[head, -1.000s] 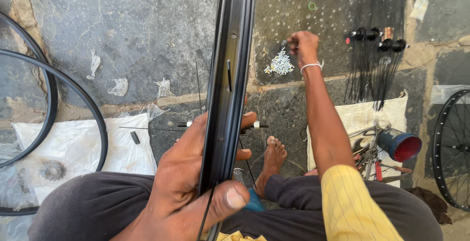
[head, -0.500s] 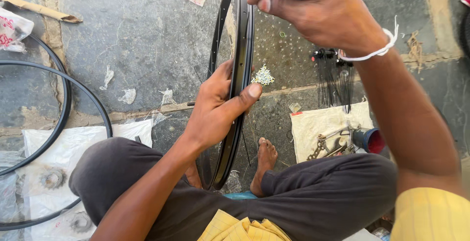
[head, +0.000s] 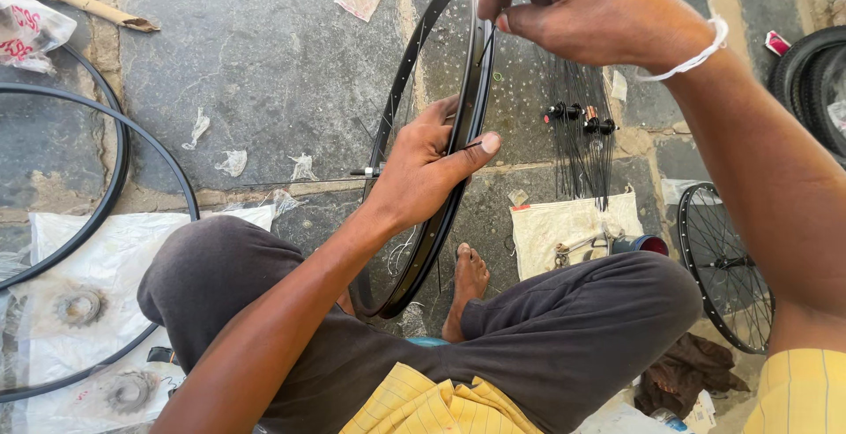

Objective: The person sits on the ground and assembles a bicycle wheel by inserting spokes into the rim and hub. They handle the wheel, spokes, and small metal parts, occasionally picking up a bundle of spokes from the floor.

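while the left hand (head: 423,174) gripped the upright rim (head: 458,148) at its middle, the right hand (head: 590,7) hovered above the rim's top, fingertips (head: 504,22) pinched shut on a thin spoke (head: 485,46) slanting down toward it.

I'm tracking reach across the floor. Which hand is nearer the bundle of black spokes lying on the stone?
Right. The right hand hovers just above-left of the black spokes; the left hand grips the rim farther left.
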